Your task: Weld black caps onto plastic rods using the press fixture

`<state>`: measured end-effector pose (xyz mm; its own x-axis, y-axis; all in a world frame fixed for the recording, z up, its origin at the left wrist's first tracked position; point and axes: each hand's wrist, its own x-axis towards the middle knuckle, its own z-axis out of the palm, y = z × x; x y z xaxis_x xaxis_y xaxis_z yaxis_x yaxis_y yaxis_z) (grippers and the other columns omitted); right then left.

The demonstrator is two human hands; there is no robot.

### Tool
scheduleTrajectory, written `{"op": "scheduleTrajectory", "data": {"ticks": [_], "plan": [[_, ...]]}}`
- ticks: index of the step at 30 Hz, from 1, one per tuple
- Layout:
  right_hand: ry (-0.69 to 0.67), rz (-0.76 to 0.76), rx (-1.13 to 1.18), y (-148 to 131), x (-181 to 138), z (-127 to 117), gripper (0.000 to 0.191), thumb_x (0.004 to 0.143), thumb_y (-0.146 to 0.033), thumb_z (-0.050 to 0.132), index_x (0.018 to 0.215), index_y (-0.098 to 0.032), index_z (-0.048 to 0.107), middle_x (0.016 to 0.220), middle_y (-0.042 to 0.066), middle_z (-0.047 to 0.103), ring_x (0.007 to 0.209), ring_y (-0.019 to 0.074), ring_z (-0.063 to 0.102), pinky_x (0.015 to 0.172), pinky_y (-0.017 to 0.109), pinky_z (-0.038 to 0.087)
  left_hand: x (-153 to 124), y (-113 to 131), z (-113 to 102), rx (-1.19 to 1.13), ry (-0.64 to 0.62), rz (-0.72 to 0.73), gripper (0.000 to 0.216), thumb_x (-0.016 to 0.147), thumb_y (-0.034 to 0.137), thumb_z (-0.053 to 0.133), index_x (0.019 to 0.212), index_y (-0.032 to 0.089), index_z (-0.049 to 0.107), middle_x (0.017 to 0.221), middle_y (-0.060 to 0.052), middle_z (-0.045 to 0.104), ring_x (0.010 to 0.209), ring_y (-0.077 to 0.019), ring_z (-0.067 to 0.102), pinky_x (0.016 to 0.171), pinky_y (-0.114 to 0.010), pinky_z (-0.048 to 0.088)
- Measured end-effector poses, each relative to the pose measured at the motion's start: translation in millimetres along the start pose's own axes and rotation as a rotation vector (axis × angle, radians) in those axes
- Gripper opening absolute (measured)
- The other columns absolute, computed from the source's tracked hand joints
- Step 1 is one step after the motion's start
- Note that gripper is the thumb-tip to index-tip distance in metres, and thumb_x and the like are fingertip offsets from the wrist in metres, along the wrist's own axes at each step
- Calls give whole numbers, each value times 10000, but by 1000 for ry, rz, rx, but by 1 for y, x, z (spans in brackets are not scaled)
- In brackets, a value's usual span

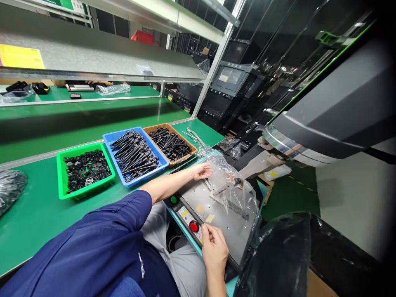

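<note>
My left hand (202,170) reaches over the far left edge of a grey metal machine plate (193,196). Its fingers are stretched out, slightly bent, beside a clear plastic bag (241,194) that lies over the fixture on the plate. I see nothing held in that hand. Close to the red button (194,226) at the plate's near edge, my right hand (215,249) is closed, thumb against the curled fingers. Whatever it may hold is hidden. A green button (173,199) sits on the same control strip, farther left.
Left of the machine stand a green tray (63,181) of small black round parts, a blue tray (107,138) of long black parts and an orange-brown tray (194,151) of black screw-like parts. A large grey machine head (324,107) overhangs the right. A black bag (278,255) bulges near right.
</note>
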<state>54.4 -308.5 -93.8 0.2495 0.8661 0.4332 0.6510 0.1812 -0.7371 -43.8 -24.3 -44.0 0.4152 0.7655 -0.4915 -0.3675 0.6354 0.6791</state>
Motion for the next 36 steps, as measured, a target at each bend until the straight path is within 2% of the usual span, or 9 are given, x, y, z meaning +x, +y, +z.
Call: {"op": "scheduleTrajectory", "data": {"ticks": [3,6,8,10,13,16,20,26,36], "plan": [[101,53,-22,3,-14,-13,404,882,-540,602,889,-156,728,839,88,653,609,143,549,607,269,463,-15,3,-12,76,75,22,282,890,387,615,927,109,585,802,-74,663,680,-124,638,630,-230,555],[291,137,-137,14,-34,-31,434,868,-532,619,1032,-141,712,901,121,650,658,180,579,630,309,492,-35,0,-34,100,147,129,265,848,358,667,920,111,606,824,-65,658,692,-105,620,680,-226,542],[443,197,-258,27,-49,-42,508,853,-546,623,1144,-134,684,989,166,640,767,242,617,696,365,524,-56,-9,-55,164,195,300,245,808,307,705,952,124,627,896,-58,669,757,-99,623,757,-232,528],[536,248,-372,45,-63,-50,621,818,-588,637,1232,-126,648,1085,211,617,905,316,624,757,423,539,-81,-25,-81,387,256,614,286,791,288,706,1026,139,639,992,-70,682,881,-138,637,859,-297,518],[475,361,-407,71,-81,-51,821,774,-671,627,1354,-95,556,1118,243,603,985,374,609,752,463,547,-114,-61,-122,779,356,847,338,794,303,675,1107,179,641,1130,-78,662,1048,-202,612,950,-375,492],[345,477,-383,89,-91,-43,980,740,-754,593,1393,-29,497,1009,249,628,929,394,615,736,485,537,-127,-97,-154,1045,370,796,550,733,353,735,1243,202,592,1267,-94,602,1177,-258,554,1037,-432,440],[377,509,-403,97,-92,-34,969,722,-776,589,1366,-53,538,960,236,643,922,401,607,792,505,503,-122,-121,-175,1135,250,659,699,728,435,756,1342,193,527,1289,-109,582,1194,-276,554,1047,-419,427],[426,431,-437,104,-93,-30,939,704,-761,610,1381,-114,533,1019,236,637,1076,451,548,850,540,467,-118,-111,-181,1148,142,641,709,720,448,770,1355,249,527,1282,-75,578,1158,-254,556,984,-371,450],[387,397,-383,110,-99,-28,990,713,-783,571,1395,-70,487,1005,232,637,1010,415,580,756,488,500,-125,-108,-182,1070,95,618,725,702,490,772,1336,212,556,1295,-84,585,1175,-257,560,1026,-371,431]]}}
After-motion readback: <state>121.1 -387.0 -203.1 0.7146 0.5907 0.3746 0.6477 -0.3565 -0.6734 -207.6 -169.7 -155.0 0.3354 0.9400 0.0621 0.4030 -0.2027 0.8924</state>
